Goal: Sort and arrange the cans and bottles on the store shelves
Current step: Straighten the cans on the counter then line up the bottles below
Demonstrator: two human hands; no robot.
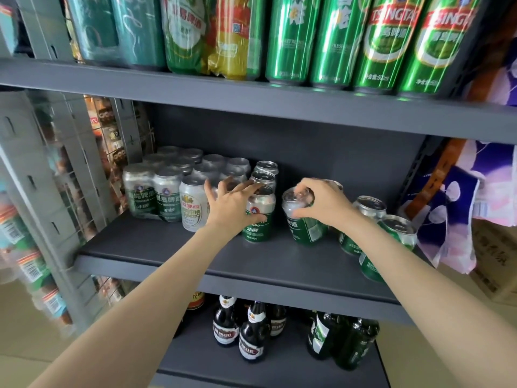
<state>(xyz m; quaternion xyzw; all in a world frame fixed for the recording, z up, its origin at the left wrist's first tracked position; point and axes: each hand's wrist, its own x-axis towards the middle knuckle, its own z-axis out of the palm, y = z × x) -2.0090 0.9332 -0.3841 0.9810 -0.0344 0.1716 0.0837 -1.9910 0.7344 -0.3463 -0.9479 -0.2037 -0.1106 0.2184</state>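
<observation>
On the middle shelf (173, 247), a green can (303, 219) stands tilted right of centre, the right hand (324, 203) curled over its top and side, gripping it. At its 9 o'clock, just beside it, an upright green can (258, 217) fronts a short row; the left hand (233, 205) rests on it, fingers spread, thumb on its side. At 9 o'clock stand wrapped can packs (156, 191); at 4 o'clock, loose cans (397, 231). Bottles (251, 334) stand below, tall cans (380, 43) above.
</observation>
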